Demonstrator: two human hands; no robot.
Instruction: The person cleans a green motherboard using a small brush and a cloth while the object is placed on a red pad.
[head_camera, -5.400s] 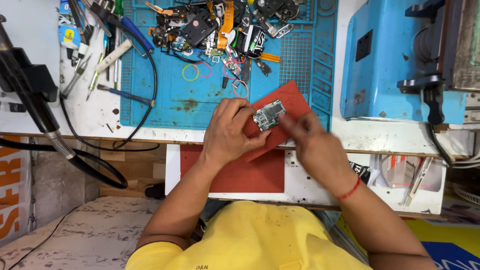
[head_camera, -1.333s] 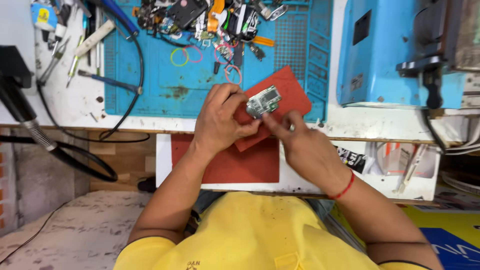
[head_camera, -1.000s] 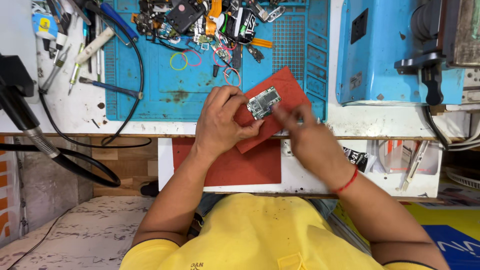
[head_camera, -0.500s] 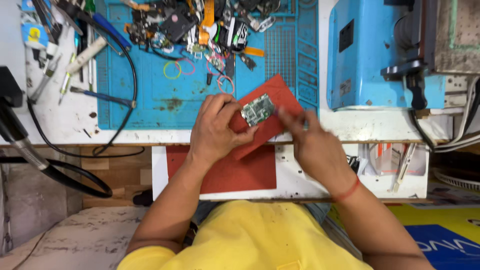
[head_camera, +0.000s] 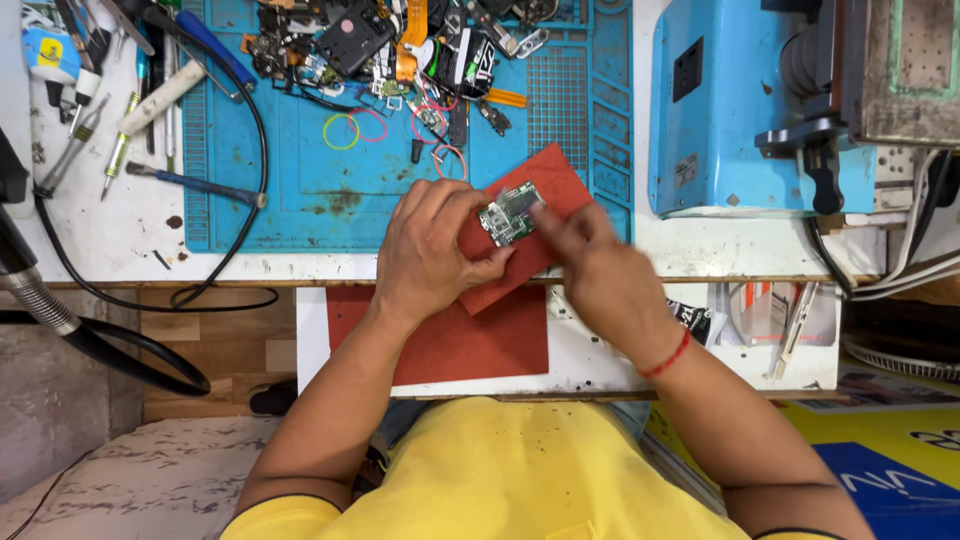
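Red pad (head_camera: 560, 190) carries the board (head_camera: 510, 212); your left hand (head_camera: 430, 250) pinches it, right hand (head_camera: 600, 270) fingertips touching it.

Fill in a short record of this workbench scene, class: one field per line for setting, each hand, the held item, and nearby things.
Setting: white workbench with a blue work mat
Left hand: grips a small circuit board at its left edge
Right hand: fingertips at the board's right edge; any tool is too blurred to tell
Under the board: red pad, tilted, overhanging the bench edge
Behind: pile of phone parts on the mat
Right: blue machine
Left: screwdrivers and a black cable
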